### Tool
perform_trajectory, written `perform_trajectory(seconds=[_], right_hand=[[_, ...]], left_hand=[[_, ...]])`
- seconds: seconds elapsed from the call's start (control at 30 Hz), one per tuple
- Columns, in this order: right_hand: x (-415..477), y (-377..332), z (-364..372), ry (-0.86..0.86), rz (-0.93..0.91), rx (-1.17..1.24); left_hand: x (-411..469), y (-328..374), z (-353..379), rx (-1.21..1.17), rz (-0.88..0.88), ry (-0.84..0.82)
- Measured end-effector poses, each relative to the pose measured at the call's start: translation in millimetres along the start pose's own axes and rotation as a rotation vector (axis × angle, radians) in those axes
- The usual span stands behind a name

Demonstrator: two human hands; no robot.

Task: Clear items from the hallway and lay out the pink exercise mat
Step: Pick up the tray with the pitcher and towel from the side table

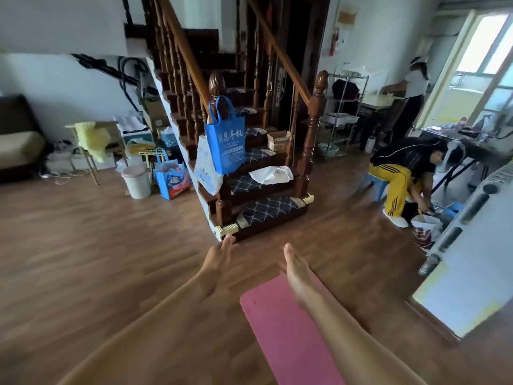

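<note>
The pink exercise mat [280,329] lies flat on the wooden floor at the lower middle, running toward me out of view. My right hand [295,269] reaches forward above the mat's far end with straight fingers and holds nothing. My left hand [219,258] is stretched out to the left of the mat over bare floor, fingers straight, just short of the bottom stair. Both forearms are extended in front of me.
A wooden staircase [266,209] stands ahead; a blue tote bag [226,143] hangs on its post. Left of it are a white bin [136,181], a blue bag [170,177] and a chair [91,143]. A seated person [402,173] bends at right beside a white radiator [469,207].
</note>
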State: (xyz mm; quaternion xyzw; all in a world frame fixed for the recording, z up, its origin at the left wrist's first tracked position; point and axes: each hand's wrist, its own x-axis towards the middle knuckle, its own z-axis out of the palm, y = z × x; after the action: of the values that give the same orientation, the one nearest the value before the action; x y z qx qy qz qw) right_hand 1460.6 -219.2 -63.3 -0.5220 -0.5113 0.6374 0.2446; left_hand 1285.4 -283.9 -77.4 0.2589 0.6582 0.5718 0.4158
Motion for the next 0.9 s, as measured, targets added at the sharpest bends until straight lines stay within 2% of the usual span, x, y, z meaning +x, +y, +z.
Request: perform_trajectory(seconds=[0.4,0.7,0.9], right_hand=[[89,-32,127,-0.232,-0.062,-0.027],[163,-75,193,-0.504,-0.082,-0.1],[192,-94,234,-0.667,-0.11,-0.122]], left_hand=[[51,-6,-105,-0.097,0.017,0.284],[88,22,-152,-0.168,0.038,0.635],[95,24,-172,-0.19,0.03,0.811]])
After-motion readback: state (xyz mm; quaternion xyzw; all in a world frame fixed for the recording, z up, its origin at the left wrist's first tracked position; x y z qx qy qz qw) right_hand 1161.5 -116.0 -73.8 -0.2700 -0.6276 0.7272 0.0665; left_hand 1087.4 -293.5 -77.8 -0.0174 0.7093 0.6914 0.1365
